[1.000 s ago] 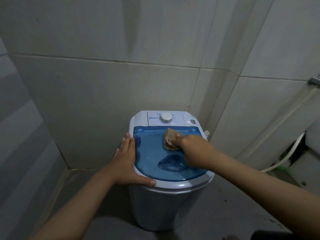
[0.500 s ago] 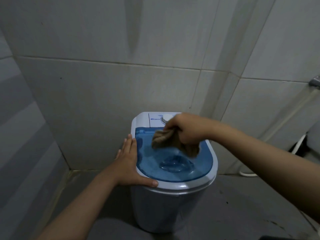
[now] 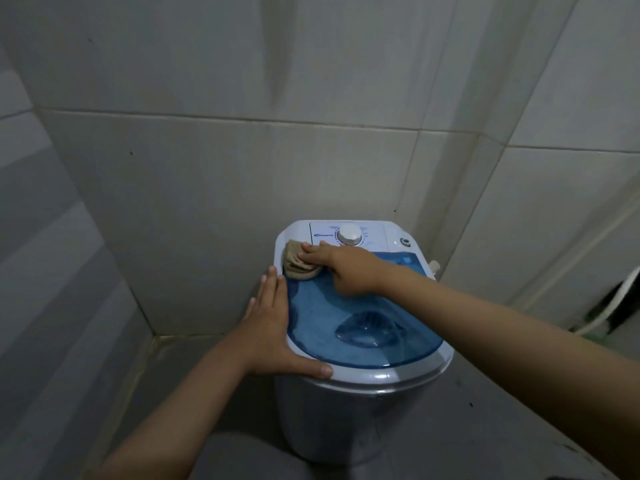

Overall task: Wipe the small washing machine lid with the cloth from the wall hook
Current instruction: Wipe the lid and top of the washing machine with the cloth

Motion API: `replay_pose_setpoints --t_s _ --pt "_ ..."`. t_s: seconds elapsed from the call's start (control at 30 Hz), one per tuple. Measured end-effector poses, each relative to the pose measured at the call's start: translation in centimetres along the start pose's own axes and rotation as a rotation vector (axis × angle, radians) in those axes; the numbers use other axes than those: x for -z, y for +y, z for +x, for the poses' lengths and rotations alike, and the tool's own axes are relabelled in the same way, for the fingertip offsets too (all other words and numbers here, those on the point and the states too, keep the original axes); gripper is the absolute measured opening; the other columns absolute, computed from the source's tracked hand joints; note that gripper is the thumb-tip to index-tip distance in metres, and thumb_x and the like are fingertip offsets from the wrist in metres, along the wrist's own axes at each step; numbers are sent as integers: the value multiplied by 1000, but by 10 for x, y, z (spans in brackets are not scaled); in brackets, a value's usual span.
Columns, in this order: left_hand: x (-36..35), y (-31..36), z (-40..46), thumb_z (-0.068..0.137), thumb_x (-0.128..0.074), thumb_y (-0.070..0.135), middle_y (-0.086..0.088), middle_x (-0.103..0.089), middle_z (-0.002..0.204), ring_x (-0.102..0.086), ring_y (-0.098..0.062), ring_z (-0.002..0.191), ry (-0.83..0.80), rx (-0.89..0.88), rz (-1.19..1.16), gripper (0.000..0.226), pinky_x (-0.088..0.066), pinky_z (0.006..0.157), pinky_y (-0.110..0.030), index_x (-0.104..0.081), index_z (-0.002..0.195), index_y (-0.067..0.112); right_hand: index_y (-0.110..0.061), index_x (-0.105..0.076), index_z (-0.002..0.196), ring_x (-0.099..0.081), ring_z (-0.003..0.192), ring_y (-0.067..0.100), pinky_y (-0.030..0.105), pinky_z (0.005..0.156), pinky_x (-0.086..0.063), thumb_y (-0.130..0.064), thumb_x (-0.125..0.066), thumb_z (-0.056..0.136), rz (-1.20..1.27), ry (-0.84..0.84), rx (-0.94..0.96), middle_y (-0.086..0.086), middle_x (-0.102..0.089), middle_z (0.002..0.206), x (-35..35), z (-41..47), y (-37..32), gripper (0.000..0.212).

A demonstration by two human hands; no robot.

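A small white washing machine (image 3: 346, 420) stands in a tiled corner, with a translucent blue lid (image 3: 325, 317) and a white control dial (image 3: 349, 234) at the back. My right hand (image 3: 343, 271) presses a bunched beige cloth (image 3: 296, 263) onto the lid's far left corner, fingers flat on top of it. My left hand (image 3: 270, 327) lies flat against the machine's left rim, thumb hooked along the front edge, holding nothing.
Grey tiled walls (image 3: 207, 168) close in behind and to the left of the machine. A white hose (image 3: 616, 299) and dark gap sit at the right by the wall. The floor (image 3: 485, 410) is grey concrete around the machine.
My right hand lifted the cloth off the lid's back right, carried it leftward, and now presses it on the far left corner. My left hand stays on the rim.
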State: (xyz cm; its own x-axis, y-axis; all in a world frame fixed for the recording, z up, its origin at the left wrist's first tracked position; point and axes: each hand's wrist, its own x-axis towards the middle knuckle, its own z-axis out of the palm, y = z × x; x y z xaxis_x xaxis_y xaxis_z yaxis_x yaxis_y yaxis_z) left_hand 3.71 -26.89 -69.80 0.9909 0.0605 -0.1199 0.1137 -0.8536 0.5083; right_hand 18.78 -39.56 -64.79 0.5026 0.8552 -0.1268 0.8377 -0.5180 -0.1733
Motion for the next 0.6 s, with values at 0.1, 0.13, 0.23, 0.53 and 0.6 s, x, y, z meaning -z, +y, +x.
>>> replay_pose_setpoints --t_s 0.1,0.13,0.23,0.53,0.6 --pt "-2 -3 1 33 -58 90 -1 44 148 35 -18 137 2 -1 -3 160 9 115 -43 33 142 16 -27 -32 146 -25 145 21 48 110 -36 9 -46 73 0 36 29 -9 -22 158 -7 -14 -1 82" --pt "-1 -3 2 32 -57 91 -1 44 148 35 -18 137 5 -2 -2 161 9 115 -43 33 142 16 -26 -34 145 -24 146 20 49 113 -32 10 -48 73 8 47 48 -9 -24 158 -8 -19 -2 81" --pt "-1 -2 2 27 -54 94 -1 42 149 34 -17 138 7 -1 -19 162 8 115 -44 31 143 18 -24 -40 142 -22 146 16 51 120 -16 6 -57 74 49 55 93 -9 -29 156 -14 -36 -5 76" --pt "-2 -3 1 25 -52 95 0 43 148 37 -15 134 -1 6 -22 165 11 113 -41 32 142 16 -18 -60 127 -43 134 17 40 114 -34 7 -56 80 207 86 215 -4 -52 142 -32 -88 5 54" --pt "-3 -4 2 25 -52 95 0 41 150 36 -15 135 12 -1 -30 164 10 113 -42 31 143 17 -16 -63 123 -54 121 21 40 104 -45 4 -53 79 180 136 253 -1 -60 134 -36 -98 10 50"
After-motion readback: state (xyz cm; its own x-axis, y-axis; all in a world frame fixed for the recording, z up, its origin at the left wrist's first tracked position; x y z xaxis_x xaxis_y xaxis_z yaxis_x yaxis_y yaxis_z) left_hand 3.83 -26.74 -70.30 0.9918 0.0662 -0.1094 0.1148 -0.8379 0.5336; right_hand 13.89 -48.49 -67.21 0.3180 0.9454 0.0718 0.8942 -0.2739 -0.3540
